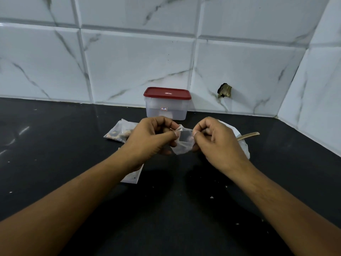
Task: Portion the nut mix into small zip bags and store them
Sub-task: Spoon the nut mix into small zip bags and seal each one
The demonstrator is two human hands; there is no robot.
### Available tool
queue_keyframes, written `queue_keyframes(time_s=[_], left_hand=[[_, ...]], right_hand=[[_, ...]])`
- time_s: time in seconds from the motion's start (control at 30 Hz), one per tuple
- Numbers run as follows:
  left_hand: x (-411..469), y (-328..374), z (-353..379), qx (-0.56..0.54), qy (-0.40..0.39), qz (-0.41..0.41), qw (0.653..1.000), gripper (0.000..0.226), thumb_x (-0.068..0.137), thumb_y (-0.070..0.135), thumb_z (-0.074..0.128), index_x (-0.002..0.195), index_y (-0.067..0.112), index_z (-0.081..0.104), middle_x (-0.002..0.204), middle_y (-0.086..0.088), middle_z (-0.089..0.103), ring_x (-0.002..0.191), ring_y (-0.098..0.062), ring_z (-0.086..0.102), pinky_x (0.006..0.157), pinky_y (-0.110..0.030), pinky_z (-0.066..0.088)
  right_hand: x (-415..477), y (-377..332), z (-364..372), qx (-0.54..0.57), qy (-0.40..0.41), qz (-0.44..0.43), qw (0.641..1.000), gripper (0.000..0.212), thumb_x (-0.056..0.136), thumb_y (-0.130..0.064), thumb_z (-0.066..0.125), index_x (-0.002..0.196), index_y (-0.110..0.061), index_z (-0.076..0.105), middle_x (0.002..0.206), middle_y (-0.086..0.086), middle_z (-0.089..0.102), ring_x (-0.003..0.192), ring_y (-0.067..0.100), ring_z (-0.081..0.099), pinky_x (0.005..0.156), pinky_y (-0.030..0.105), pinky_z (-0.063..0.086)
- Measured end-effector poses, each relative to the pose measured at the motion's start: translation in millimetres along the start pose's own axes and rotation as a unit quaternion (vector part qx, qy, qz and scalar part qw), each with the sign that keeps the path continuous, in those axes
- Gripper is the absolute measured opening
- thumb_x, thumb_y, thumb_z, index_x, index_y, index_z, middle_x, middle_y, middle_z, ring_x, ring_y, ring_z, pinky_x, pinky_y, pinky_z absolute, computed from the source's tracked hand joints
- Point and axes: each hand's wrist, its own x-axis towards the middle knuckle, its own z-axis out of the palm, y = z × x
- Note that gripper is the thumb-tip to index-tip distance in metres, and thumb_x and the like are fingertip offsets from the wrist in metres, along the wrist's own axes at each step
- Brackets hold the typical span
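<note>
Bag (183,140), small clear zip type, held above dark counter (55,163), its top pinched between left hand (147,139) and right hand (219,141). Filled nut bag (119,133) lies left; red-lidded container (167,103) behind, at wall.

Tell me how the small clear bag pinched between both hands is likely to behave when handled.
Probably floppy: the small clear bag sags and creases between the left hand and right hand. Likely very light, since it seems nearly empty. Its glossy film may slip.
</note>
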Motion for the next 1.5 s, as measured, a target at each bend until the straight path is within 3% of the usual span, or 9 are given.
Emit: queue_keyframes(time_s=[0.13, 0.33, 0.43, 0.63, 0.87, 1.03, 1.2, 1.4, 1.5], left_hand=[[-0.2, -3.4, 4.0, 0.035, 0.010, 0.022, 0.999, 0.012, 0.093, 0.008, 0.072, 0.103, 0.013, 0.071, 0.082, -0.013, 0.073, 0.084, -0.033, 0.074, 0.066, -0.042, 0.063], [-4.6, 3.5, 8.1, 0.060, -0.030, 0.051, 0.996, 0.011, 0.090, 0.018, 0.077, 0.101, 0.016, 0.076, 0.084, -0.007, 0.076, 0.073, -0.015, 0.072, 0.060, -0.026, 0.056], [-6.5, 3.8, 10.4, 0.060, -0.035, 0.058, 0.996, 0.011, 0.090, 0.019, 0.077, 0.101, 0.017, 0.077, 0.081, -0.009, 0.075, 0.074, -0.017, 0.072, 0.059, -0.024, 0.055], [-6.5, 5.3, 7.2, 0.085, -0.034, 0.059, 0.994, 0.014, 0.087, 0.020, 0.078, 0.101, 0.016, 0.077, 0.078, -0.013, 0.071, 0.070, -0.020, 0.069, 0.060, -0.031, 0.057], [-7.9, 7.4, 10.4, 0.092, -0.047, 0.061, 0.993, 0.013, 0.088, 0.019, 0.078, 0.101, 0.017, 0.077, 0.073, -0.004, 0.071, 0.069, -0.015, 0.069, 0.059, -0.033, 0.057], [-9.0, 9.7, 11.6, 0.073, -0.072, 0.072, 0.992, 0.017, 0.089, 0.016, 0.079, 0.105, 0.014, 0.076, 0.073, -0.007, 0.069, 0.069, -0.022, 0.066, 0.059, -0.034, 0.058], [-7.4, 7.8, 5.9, 0.058, -0.047, 0.119, 0.990, 0.026, 0.090, 0.008, 0.076, 0.115, 0.015, 0.072, 0.097, -0.009, 0.073, 0.091, -0.016, 0.071, 0.073, -0.033, 0.060], [-2.0, -3.0, -5.5, 0.389, -0.094, 0.197, 0.895, 0.102, 0.077, 0.048, 0.084, 0.159, 0.036, 0.024, 0.156, 0.015, 0.036, 0.144, -0.004, 0.034, 0.117, -0.040, 0.040], [-1.4, -6.8, -1.0, 0.431, -0.099, 0.196, 0.875, 0.104, 0.077, 0.049, 0.083, 0.160, 0.037, 0.020, 0.159, 0.015, 0.034, 0.146, -0.006, 0.028, 0.120, -0.039, 0.036]], right_hand=[[-1.9, -2.0, 4.7, 0.003, -0.030, -0.003, 1.000, 0.027, 0.091, -0.009, 0.075, 0.103, -0.028, 0.059, 0.088, -0.003, 0.070, 0.076, 0.014, 0.072, 0.069, 0.030, 0.062], [-4.3, 0.3, 12.6, -0.026, -0.056, -0.014, 0.998, 0.026, 0.091, -0.021, 0.075, 0.109, -0.030, 0.059, 0.091, -0.005, 0.073, 0.078, 0.013, 0.072, 0.073, 0.046, 0.062], [-5.6, 3.0, 13.3, -0.026, -0.050, -0.018, 0.998, 0.023, 0.093, -0.022, 0.073, 0.111, -0.029, 0.061, 0.092, -0.006, 0.074, 0.078, 0.010, 0.072, 0.072, 0.042, 0.063], [-2.7, 2.2, 9.8, -0.045, -0.011, -0.001, 0.999, 0.017, 0.092, -0.021, 0.075, 0.100, -0.028, 0.061, 0.086, -0.010, 0.068, 0.067, -0.004, 0.063, 0.056, 0.012, 0.047], [-6.1, 1.3, 11.7, -0.081, -0.019, -0.016, 0.996, 0.015, 0.095, -0.025, 0.071, 0.106, -0.031, 0.063, 0.088, -0.011, 0.069, 0.070, 0.006, 0.067, 0.064, 0.029, 0.059], [-3.4, 3.5, 10.5, -0.070, -0.017, -0.002, 0.997, 0.011, 0.096, -0.023, 0.071, 0.103, -0.030, 0.067, 0.089, -0.008, 0.071, 0.076, 0.005, 0.067, 0.063, 0.020, 0.054], [1.5, 0.1, 3.9, -0.007, -0.008, 0.059, 0.998, 0.002, 0.097, -0.025, 0.071, 0.095, -0.026, 0.071, 0.088, -0.007, 0.072, 0.086, 0.006, 0.070, 0.065, 0.017, 0.055], [1.8, 0.9, 0.8, 0.159, -0.029, 0.132, 0.978, 0.025, 0.092, 0.005, 0.066, 0.096, -0.019, 0.073, 0.089, 0.005, 0.073, 0.075, 0.024, 0.074, 0.049, 0.031, 0.055], [2.8, 2.7, 3.2, 0.197, -0.038, 0.121, 0.972, 0.015, 0.093, 0.000, 0.071, 0.095, -0.014, 0.073, 0.086, 0.007, 0.074, 0.068, 0.022, 0.070, 0.046, 0.030, 0.051]])
